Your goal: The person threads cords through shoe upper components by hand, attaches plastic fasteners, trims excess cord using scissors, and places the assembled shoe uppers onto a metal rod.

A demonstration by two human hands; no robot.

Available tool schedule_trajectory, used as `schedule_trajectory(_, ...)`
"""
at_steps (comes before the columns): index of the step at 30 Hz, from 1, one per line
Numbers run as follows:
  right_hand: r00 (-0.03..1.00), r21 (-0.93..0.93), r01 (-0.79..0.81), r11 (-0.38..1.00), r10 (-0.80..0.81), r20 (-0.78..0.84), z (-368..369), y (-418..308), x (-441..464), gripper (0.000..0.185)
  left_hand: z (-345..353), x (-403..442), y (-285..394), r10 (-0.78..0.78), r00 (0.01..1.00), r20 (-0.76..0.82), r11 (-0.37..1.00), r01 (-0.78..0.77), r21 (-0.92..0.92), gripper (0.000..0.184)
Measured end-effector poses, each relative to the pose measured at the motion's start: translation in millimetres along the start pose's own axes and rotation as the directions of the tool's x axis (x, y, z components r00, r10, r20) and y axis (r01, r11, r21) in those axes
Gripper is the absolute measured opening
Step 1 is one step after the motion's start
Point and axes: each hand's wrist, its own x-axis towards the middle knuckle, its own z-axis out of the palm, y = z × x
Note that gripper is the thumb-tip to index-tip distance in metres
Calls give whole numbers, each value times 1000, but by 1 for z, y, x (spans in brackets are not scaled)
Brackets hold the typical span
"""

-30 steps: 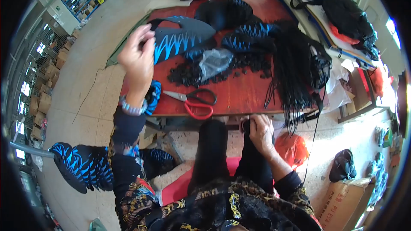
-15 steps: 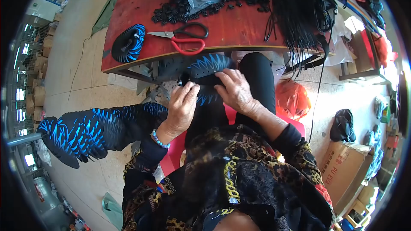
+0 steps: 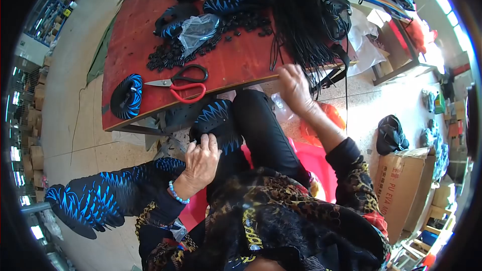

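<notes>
On my lap lies a black piece with blue zigzag pattern (image 3: 213, 113), and my left hand (image 3: 202, 161) grips its near edge with bent fingers. My right hand (image 3: 297, 89) is at the table's front edge, beside a bundle of hanging black cords (image 3: 301, 25); its fingers are curled, and what they hold, if anything, is too small to tell. Red-and-black scissors (image 3: 183, 84) lie on the red table (image 3: 133, 45), left of them a rolled black-and-blue piece (image 3: 127, 96). Small black parts (image 3: 168, 56) are scattered around a clear plastic bag (image 3: 198, 32).
A long stack of black-and-blue pieces (image 3: 98, 198) hangs on a metal bar at my left. Right of my legs are an orange bag (image 3: 334, 115), a dark bundle (image 3: 391, 134) and a cardboard box (image 3: 401, 190). A pink seat (image 3: 321, 163) is under me.
My right hand has left the piece on my lap and moved up and right to the cords. My left hand has stayed on the piece. The view has shifted, showing more of the table.
</notes>
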Motion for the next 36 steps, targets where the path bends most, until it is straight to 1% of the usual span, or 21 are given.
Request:
schedule_trajectory(2,994,-213,72,974,-51,100,-7,18,12,22,-1,2,1,-39,999,-28,999,39,23,48)
schedule_trajectory(3,994,-212,71,975,-51,101,-8,23,15,22,-2,3,1,-39,999,-27,999,40,23,48)
schedule_trajectory(5,967,-179,186,966,-148,209,-10,31,21,21,-4,4,-2,-99,995,21,995,99,-5,50)
schedule_trajectory(7,919,-133,294,947,-242,311,-9,36,25,20,-5,6,-6,-156,985,72,987,158,-30,52)
schedule_trajectory(12,876,-63,353,933,-306,373,-10,40,25,18,-5,7,-9,-130,985,109,983,143,-118,52)
schedule_trajectory(14,889,-40,292,956,-256,380,-19,37,17,18,11,6,-19,-125,974,191,981,150,-125,49)
schedule_trajectory(15,900,-18,244,970,-220,375,-26,35,16,18,11,5,-18,-106,974,199,982,134,-134,49)
schedule_trajectory(17,920,23,155,988,-153,362,-37,36,13,18,5,8,-15,-136,971,199,983,157,-96,46)
schedule_trajectory(19,884,-117,366,923,-306,353,-42,35,-12,17,5,12,-12,-118,973,196,984,142,-111,47)
schedule_trajectory(20,887,-117,359,926,-299,353,-38,30,-25,17,3,12,-11,-108,975,194,984,133,-118,47)
schedule_trajectory(22,750,-191,541,819,-367,551,-28,27,-44,14,3,16,-9,-95,980,173,984,118,-131,49)
schedule_trajectory(23,751,-196,542,817,-366,550,-21,33,-50,14,3,17,-8,-93,982,167,985,115,-131,49)
schedule_trajectory(24,728,-306,568,764,-293,619,-10,41,-57,14,4,16,-8,-87,987,138,974,113,-194,49)
schedule_trajectory(27,665,-557,645,523,-26,746,15,58,-67,11,8,12,-10,-89,994,59,922,104,-374,52)
schedule_trajectory(28,666,-556,647,522,-32,745,13,57,-61,11,8,12,-11,-94,994,57,922,108,-371,52)
schedule_trajectory(32,621,-435,485,759,52,782,-13,47,-33,10,10,10,-16,-141,987,74,815,158,-557,52)
schedule_trajectory(33,614,-420,491,763,38,788,-21,36,-24,10,12,13,-15,-192,979,67,773,193,-605,47)
schedule_trajectory(34,707,-306,312,900,-5,708,-30,18,-13,10,14,18,-14,-252,966,63,727,231,-646,43)
schedule_trajectory(35,788,-140,128,982,-15,616,-37,-2,-4,10,24,23,-15,-276,958,76,726,260,-636,43)
schedule_trajectory(36,851,58,-53,997,15,526,-42,-22,0,9,39,25,-16,-341,939,-40,644,202,-738,37)
